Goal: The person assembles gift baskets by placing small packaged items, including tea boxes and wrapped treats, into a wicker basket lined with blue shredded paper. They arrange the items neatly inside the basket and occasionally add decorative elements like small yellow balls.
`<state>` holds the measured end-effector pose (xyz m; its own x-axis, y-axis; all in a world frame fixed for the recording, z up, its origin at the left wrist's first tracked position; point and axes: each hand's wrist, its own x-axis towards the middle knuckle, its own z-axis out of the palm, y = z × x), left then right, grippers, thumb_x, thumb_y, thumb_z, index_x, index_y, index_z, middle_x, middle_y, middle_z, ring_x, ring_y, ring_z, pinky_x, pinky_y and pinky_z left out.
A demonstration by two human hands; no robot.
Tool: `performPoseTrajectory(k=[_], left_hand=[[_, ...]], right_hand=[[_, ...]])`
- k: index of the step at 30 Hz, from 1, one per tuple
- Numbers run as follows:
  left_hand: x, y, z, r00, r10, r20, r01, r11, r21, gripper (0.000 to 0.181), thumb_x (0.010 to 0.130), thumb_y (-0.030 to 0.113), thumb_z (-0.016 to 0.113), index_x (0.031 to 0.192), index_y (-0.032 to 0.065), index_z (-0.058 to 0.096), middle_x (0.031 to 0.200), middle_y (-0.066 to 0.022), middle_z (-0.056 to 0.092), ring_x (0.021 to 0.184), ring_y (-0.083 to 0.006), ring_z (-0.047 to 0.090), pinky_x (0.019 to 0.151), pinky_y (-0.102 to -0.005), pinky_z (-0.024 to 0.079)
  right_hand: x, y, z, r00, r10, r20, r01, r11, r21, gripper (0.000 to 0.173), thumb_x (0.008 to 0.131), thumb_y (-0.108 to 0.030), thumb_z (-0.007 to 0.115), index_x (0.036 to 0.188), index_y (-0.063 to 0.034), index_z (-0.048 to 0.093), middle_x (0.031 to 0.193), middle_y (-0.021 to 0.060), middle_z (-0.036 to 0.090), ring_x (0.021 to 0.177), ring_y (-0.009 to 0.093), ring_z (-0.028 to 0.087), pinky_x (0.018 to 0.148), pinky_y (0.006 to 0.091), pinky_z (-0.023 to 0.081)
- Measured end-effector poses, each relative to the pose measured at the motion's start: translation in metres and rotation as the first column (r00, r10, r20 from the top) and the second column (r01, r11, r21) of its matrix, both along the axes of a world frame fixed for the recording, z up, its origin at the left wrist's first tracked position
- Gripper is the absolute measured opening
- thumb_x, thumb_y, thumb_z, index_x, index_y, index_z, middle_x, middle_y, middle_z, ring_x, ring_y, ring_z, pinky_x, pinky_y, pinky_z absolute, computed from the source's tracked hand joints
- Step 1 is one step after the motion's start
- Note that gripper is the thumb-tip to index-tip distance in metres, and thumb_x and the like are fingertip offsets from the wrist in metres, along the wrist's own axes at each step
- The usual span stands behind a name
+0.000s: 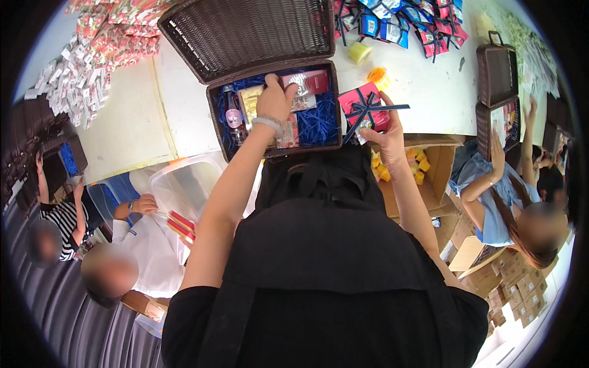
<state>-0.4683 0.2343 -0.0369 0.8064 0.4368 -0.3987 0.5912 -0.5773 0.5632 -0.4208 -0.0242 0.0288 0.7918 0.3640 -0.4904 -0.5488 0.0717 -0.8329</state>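
A dark brown wicker hamper (340, 115) stands open before me at the table edge, its lid (248, 37) tilted back. My left hand (274, 103) is inside it, over the contents, with its thumb beside a dark red box (315, 82); its fingertips are partly hidden. Around that hand are a gold box (249, 102), a bottle with a pink label (233, 117), a floral packet (288, 133) and blue shredded paper (319, 124). Just right of the hamper, my right hand (391, 138) grips a pinkish-red packet (356, 99) tied with a navy ribbon bow.
Yellow (360, 53) and orange (378, 77) cups sit on the white table (428, 101). Ribboned packets (391, 27) lie behind them; red-and-white packets (124, 37) and small white packets (73, 78) are piled left. A cardboard box (432, 184) holds yellow pieces. Co-workers stand on both sides.
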Motion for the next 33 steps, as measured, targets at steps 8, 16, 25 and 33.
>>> performPoseTrajectory(k=[8,16,25,33], left_hand=[[0.003,-0.020,0.002,0.958,-0.156,0.239,0.077,0.948,0.309,0.043,0.083,0.037,0.066,0.101,-0.0009,0.056,0.101,-0.0235,0.058,0.096,-0.0381,0.059,0.078,-0.0460,0.049],[0.015,-0.019,-0.014,0.959,-0.152,0.241,0.030,0.894,0.446,0.043,0.076,0.044,0.071,0.083,0.0029,0.061,0.089,-0.0172,0.059,0.081,-0.0357,0.062,0.067,-0.0438,0.050],[0.018,-0.020,-0.011,0.941,-0.331,0.065,0.279,0.873,0.400,0.042,0.078,0.049,0.067,0.080,0.0076,0.069,0.087,-0.0114,0.064,0.074,-0.0275,0.066,0.063,-0.0389,0.052],[-0.062,-0.038,0.069,0.769,-0.545,0.334,0.596,0.800,-0.066,0.064,0.071,0.028,0.077,0.126,0.0062,0.054,0.128,-0.0188,0.053,0.116,-0.0345,0.052,0.098,-0.0404,0.043]], right_hand=[[-0.011,0.001,0.008,1.000,-0.012,-0.011,0.012,1.000,-0.019,0.088,0.067,0.014,0.071,0.144,-0.0062,0.032,0.113,0.0060,0.060,0.100,0.014,0.060,0.089,0.0276,0.049],[-0.044,0.019,-0.011,1.000,-0.008,0.030,0.011,0.994,-0.112,0.083,0.072,0.013,0.067,0.144,-0.0070,0.031,0.116,0.0067,0.059,0.101,0.014,0.060,0.092,0.0285,0.048],[-0.071,0.033,-0.005,0.996,0.013,0.083,-0.001,0.988,-0.153,0.082,0.073,0.010,0.069,0.144,-0.0055,0.031,0.119,0.0085,0.058,0.101,0.013,0.059,0.090,0.0280,0.048],[-0.101,0.052,-0.004,0.999,-0.037,0.016,0.038,0.997,-0.070,0.070,0.080,0.015,0.050,0.144,-0.0057,0.031,0.126,0.0081,0.050,0.109,0.014,0.053,0.092,0.0267,0.045]])
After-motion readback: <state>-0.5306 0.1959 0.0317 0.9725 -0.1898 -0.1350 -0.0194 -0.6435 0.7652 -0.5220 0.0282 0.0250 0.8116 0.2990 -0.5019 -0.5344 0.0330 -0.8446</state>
